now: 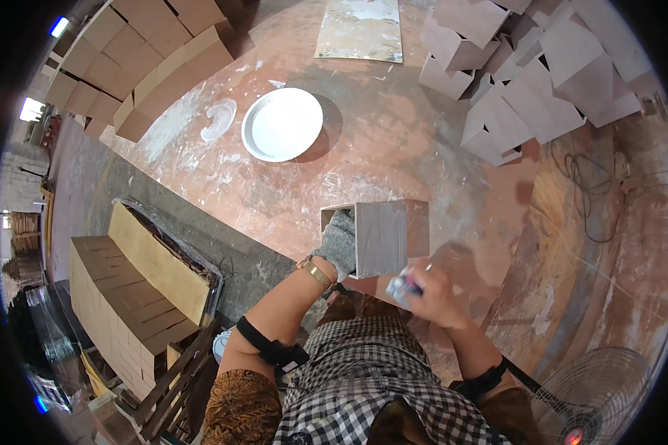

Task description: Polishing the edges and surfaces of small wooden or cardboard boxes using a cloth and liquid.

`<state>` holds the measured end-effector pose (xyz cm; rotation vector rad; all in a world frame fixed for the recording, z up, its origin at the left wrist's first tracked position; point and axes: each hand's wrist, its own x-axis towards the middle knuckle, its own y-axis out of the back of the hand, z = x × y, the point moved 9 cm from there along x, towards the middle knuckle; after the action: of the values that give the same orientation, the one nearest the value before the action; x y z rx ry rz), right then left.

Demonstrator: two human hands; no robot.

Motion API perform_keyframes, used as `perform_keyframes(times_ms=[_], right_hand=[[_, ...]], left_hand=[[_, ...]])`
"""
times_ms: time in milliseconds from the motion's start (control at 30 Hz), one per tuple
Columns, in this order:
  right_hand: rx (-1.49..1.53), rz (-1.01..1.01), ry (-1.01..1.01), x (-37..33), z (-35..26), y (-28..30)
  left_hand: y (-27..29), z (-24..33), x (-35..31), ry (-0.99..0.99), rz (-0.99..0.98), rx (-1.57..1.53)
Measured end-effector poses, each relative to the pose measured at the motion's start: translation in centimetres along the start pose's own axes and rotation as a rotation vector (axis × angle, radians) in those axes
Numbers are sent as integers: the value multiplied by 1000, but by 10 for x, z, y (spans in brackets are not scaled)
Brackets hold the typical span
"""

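In front of the checked garment (364,363), the grey box (381,239) should handle light and stiff, best held from inside, where I cannot tell how the left hand (338,243) spreads its fingers; the right hand (433,297) pinches a blurred bundle (398,288).

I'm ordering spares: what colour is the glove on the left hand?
The glove is mottled grey; it shows best in the head view, the only one here.

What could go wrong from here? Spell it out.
The box could slip or tilt, with the gloved left hand reaching into its open side and the right hand off it. The pale, blurred thing the right hand holds might drop. The white basin beyond the box might get knocked.
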<state>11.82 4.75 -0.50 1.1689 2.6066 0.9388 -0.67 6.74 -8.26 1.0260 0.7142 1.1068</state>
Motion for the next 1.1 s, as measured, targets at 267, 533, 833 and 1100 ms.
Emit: perform_keyframes(times_ms=[267, 533, 833, 1100], right_hand=[[-188, 370, 244, 103, 0, 39], [-160, 238, 258, 17, -38, 0], [222, 426, 117, 77, -2, 44], [-209, 360, 387, 56, -55, -7]], left_hand=[[-8, -2, 12, 4, -37, -145], [8, 1, 0, 5, 121, -103], [-18, -20, -2, 115, 131, -622], [-62, -27, -19, 32, 49, -1090]])
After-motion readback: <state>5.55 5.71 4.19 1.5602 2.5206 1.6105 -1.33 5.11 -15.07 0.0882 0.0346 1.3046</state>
